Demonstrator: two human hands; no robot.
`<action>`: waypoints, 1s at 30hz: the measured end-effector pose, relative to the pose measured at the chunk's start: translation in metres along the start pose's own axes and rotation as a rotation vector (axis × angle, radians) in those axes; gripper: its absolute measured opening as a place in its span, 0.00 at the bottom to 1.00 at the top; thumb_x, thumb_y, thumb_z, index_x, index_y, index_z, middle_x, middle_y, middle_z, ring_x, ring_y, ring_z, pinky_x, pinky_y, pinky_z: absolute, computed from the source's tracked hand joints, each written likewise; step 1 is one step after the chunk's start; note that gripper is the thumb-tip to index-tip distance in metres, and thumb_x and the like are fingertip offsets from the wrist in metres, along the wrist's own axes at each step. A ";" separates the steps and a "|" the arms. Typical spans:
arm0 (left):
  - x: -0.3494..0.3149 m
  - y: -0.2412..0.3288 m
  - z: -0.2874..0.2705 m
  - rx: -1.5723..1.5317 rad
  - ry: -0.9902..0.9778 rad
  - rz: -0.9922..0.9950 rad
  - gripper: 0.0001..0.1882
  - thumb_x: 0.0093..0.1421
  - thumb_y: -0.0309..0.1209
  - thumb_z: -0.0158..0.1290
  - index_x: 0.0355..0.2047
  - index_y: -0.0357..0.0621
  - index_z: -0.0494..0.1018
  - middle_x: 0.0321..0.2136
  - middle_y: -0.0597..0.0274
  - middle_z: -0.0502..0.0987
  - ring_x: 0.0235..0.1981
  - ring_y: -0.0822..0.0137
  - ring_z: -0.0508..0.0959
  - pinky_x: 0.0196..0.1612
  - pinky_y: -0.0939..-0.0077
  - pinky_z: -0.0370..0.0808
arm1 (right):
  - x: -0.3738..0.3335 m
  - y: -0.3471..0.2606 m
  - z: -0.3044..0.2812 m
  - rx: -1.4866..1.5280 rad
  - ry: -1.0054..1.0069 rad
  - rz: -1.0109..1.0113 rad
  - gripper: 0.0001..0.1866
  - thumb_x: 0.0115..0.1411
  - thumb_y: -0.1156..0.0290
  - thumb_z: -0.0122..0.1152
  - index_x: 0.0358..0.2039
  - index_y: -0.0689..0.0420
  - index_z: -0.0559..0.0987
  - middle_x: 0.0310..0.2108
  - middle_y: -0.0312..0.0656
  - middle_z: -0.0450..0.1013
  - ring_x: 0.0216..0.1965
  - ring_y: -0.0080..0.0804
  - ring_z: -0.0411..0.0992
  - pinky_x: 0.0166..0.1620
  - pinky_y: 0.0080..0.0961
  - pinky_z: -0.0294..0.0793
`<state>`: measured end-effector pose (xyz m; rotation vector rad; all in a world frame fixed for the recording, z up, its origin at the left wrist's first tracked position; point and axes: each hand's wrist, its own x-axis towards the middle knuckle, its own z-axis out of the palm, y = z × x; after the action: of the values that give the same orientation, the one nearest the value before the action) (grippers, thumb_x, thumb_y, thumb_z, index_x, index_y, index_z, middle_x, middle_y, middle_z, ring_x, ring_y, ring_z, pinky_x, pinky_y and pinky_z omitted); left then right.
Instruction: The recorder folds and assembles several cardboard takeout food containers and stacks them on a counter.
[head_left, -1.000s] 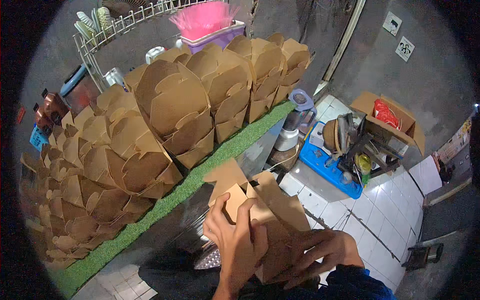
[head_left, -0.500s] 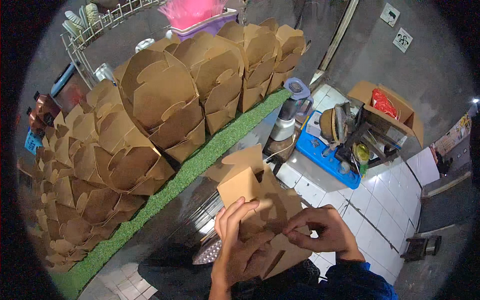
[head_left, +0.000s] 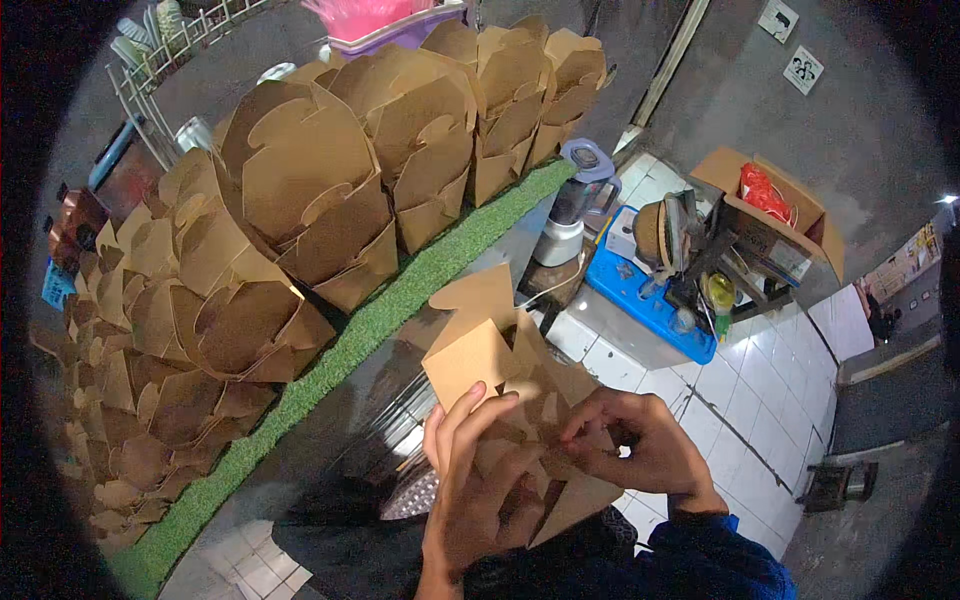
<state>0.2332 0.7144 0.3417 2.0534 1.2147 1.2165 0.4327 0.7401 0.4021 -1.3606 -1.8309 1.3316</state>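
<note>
A partly folded brown cardboard box point(head_left: 468, 358) is between my hands, with one rounded flap standing up at its far side. My left hand point(head_left: 480, 490) grips its left side, fingers along the outer wall and thumb toward the middle. At the right, my right hand point(head_left: 650, 445) pinches a near flap of the same box between thumb and fingertips. The inside of the box is mostly in shadow, and my fingers hide part of its near edge.
Stacks of similar folded boxes point(head_left: 300, 185) line the left behind a green turf strip point(head_left: 405, 305). Beyond my hands stand a blender point(head_left: 562, 238), a blue tray point(head_left: 605, 275) of kitchen items and a carton point(head_left: 825, 235) holding a red bag. White tiles point(head_left: 740, 400) lie at right.
My right fingertips have shifted slightly up and left, and the box's near flap is bent further inward. My left hand keeps its grip. The whole view has moved a little.
</note>
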 end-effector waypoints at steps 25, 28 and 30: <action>0.001 0.003 -0.007 -0.029 -0.076 -0.028 0.12 0.49 0.37 0.54 0.30 0.48 0.81 0.51 0.53 0.71 0.57 0.48 0.67 0.62 0.49 0.53 | 0.081 0.002 -0.015 -0.499 0.156 -0.613 0.23 0.55 0.76 0.61 0.52 0.52 0.72 0.52 0.43 0.69 0.52 0.42 0.68 0.56 0.33 0.66; 0.000 -0.001 -0.004 -0.071 -0.013 -0.064 0.12 0.53 0.39 0.52 0.29 0.47 0.82 0.50 0.52 0.71 0.57 0.47 0.67 0.61 0.50 0.57 | 0.081 0.008 -0.018 -0.485 0.016 -0.688 0.19 0.54 0.76 0.59 0.48 0.53 0.75 0.49 0.42 0.70 0.50 0.42 0.69 0.54 0.35 0.66; 0.000 -0.003 -0.002 -0.114 0.057 -0.096 0.14 0.57 0.41 0.50 0.28 0.47 0.82 0.50 0.51 0.71 0.57 0.45 0.67 0.60 0.51 0.60 | 0.082 0.013 -0.020 -0.425 -0.036 -0.782 0.18 0.53 0.75 0.57 0.47 0.53 0.75 0.47 0.41 0.70 0.50 0.43 0.68 0.53 0.37 0.65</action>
<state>0.2298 0.7156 0.3402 1.8687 1.2258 1.2762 0.4234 0.8231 0.3855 -0.6365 -2.3949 0.5799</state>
